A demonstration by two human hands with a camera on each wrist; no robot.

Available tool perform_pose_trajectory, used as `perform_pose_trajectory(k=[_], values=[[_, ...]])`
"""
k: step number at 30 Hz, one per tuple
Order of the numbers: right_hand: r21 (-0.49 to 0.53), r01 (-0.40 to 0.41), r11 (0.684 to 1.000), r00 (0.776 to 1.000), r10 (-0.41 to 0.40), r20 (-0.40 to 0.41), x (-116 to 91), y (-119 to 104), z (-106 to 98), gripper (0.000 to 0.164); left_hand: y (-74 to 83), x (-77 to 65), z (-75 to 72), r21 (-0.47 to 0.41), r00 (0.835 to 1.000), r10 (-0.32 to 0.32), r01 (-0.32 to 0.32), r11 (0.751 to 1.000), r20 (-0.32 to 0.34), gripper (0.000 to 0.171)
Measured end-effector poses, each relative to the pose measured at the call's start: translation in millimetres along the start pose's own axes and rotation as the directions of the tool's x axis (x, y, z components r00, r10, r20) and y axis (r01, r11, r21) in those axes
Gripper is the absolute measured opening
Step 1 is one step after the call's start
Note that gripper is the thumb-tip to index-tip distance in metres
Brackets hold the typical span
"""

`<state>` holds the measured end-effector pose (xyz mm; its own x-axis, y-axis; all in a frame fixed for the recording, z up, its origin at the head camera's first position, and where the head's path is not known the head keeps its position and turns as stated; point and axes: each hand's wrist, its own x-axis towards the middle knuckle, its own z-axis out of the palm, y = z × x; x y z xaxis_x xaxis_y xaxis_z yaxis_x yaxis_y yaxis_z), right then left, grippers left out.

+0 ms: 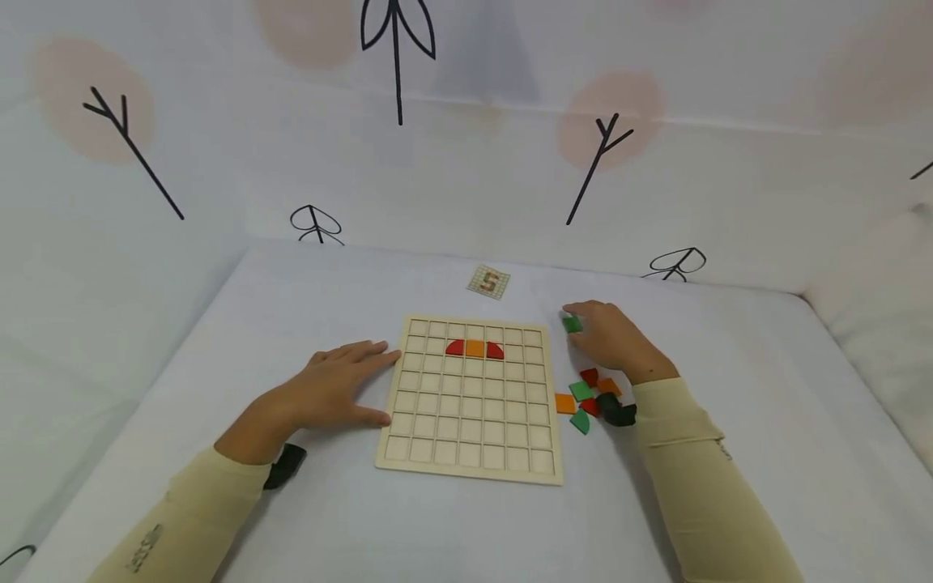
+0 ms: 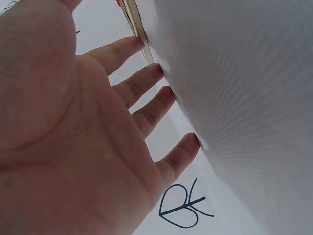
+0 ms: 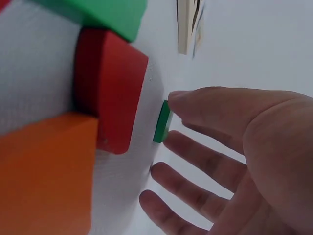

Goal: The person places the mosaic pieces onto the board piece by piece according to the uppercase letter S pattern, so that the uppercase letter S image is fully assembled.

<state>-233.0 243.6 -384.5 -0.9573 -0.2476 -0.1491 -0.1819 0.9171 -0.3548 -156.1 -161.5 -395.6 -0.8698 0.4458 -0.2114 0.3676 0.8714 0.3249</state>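
A pale wooden grid board [image 1: 470, 409] lies before me, with an orange square tile [image 1: 475, 348] between two red quarter-round tiles [image 1: 495, 351] in its second row. My left hand [image 1: 331, 391] lies spread at the board's left side, fingers nearly straight, fingertips [image 2: 139, 43] and thumb right at its edge. Beyond the board's right side, my right hand [image 1: 608, 336] pinches a green square tile [image 1: 572, 324] between thumb and index finger. In the right wrist view the green tile [image 3: 162, 122] shows low against the cloth, the other fingers loosely bent beside it.
Right of the board lie several loose tiles: an orange square [image 1: 564, 403], a green quarter-round [image 1: 580, 422], a light green square [image 1: 581, 391] and red ones [image 1: 589, 376], close to my right wrist. A small pattern card [image 1: 488, 282] lies behind the board. White cloth walls surround the table.
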Motion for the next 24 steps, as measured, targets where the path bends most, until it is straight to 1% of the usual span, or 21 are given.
perform_pose_trajectory(k=[4, 11, 16, 24], values=[[0.022, -0.003, 1.000, 1.000, 0.004, -0.016, 0.0, 2.2, -0.5, 0.048, 1.5, 0.2, -1.0, 0.007, 1.000, 0.004, -0.004, 1.000, 0.002, 0.094], [0.070, -0.010, 0.998, 1.000, 0.011, -0.018, 1.5, 1.0, 1.0, 0.044, 1.7, -0.8, -1.9, 0.014, 1.000, 0.006, -0.006, 1.000, 0.002, 0.094], [0.083, -0.026, 0.996, 1.000, 0.027, -0.014, 1.4, 1.3, 2.1, 0.043, 2.5, -1.1, -2.5, 0.005, 1.000, 0.005, -0.005, 1.000, 0.002, 0.094], [0.073, -0.012, 0.997, 1.000, 0.013, -0.018, 1.3, 3.0, 2.3, 0.041, 2.4, -1.3, -3.2, 0.010, 1.000, 0.014, -0.014, 1.000, 0.002, 0.093]])
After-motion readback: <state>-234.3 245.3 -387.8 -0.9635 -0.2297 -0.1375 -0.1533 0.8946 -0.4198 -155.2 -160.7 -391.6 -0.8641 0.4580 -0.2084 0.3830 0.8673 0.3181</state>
